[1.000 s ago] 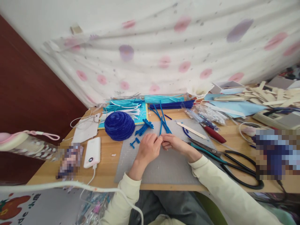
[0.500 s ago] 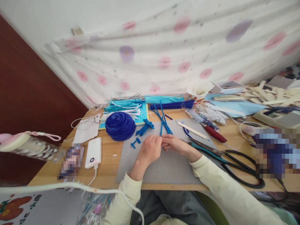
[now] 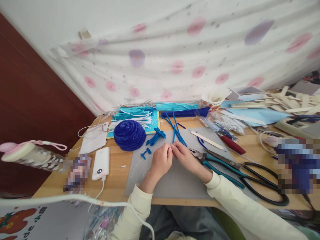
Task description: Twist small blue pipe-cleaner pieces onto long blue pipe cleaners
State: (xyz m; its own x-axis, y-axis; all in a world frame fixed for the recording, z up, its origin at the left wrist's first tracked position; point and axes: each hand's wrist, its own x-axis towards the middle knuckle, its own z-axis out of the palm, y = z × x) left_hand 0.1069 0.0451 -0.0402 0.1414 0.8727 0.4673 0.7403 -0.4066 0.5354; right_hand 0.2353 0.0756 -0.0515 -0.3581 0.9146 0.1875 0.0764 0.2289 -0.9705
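Note:
My left hand (image 3: 162, 159) and my right hand (image 3: 186, 158) meet over the grey cutting mat (image 3: 145, 183), fingers closed in a pinch. Whatever lies between the fingertips is hidden. Just beyond them several blue pipe cleaners (image 3: 178, 135) lie crossed, one strand running down towards the fingertips. To the left of my hands are a bundled blue pipe-cleaner piece (image 3: 157, 136) and a small blue twisted piece (image 3: 146, 153). A dark blue dome of coiled pipe cleaner (image 3: 129, 135) sits farther left. Pliers (image 3: 217, 168) and large black-handled scissors (image 3: 246, 170) lie beside my right forearm.
Pipe-cleaner bundles in turquoise (image 3: 177, 106) and dark blue (image 3: 186, 112) lie along the back. A wooden stick (image 3: 207, 140) and a red-handled tool (image 3: 232, 144) are on the right. A white power bank (image 3: 101, 163) with a cable lies left. A white cable (image 3: 100, 202) crosses the lower-left foreground.
The view has shifted slightly. My right hand's fingers have curled in closer to my left hand, and both hands stay together over the mat.

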